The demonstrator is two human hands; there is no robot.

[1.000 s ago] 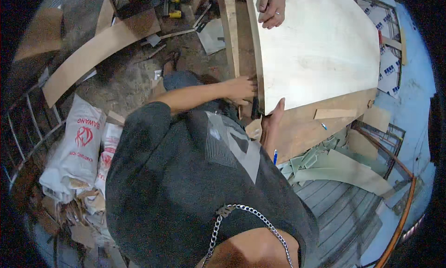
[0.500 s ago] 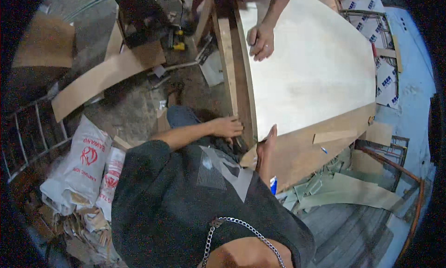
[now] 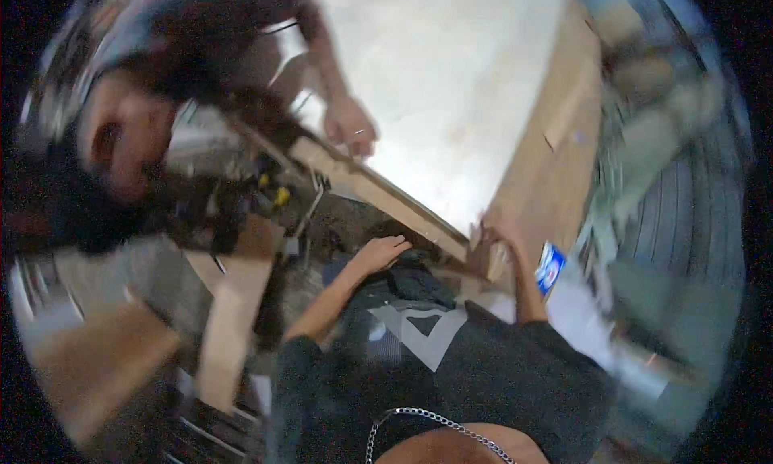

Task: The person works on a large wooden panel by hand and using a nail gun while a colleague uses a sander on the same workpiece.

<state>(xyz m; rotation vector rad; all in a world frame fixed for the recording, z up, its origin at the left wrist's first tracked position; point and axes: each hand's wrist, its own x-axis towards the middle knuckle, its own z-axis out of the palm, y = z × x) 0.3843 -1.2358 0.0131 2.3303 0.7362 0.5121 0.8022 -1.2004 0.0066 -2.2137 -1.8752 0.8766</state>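
Note:
A large white panel (image 3: 439, 94) lies in front of me, with a wooden strip (image 3: 386, 204) along its left edge. My right hand (image 3: 501, 237) touches the panel's near corner; its fingers are smeared by motion, so their grip is unclear. Over my lap, left of that corner, my left hand (image 3: 380, 255) is apart from the wood, fingers stretched out and holding nothing. Across the panel's left edge, a co-worker's hand (image 3: 351, 127) rests near the rim, its fingers curled.
The co-worker leans in at upper left. A brown board (image 3: 551, 134) lies along the panel's right side. Near my right forearm is a blue packet (image 3: 550, 268). Cardboard pieces (image 3: 233, 319) and a yellow tool (image 3: 281, 196) lie on the cluttered floor at left.
The view has swung round and blurred. My left hand has come off the wooden strip to over my lap. My right hand stays at the panel's corner. The co-worker's upper body has come into view.

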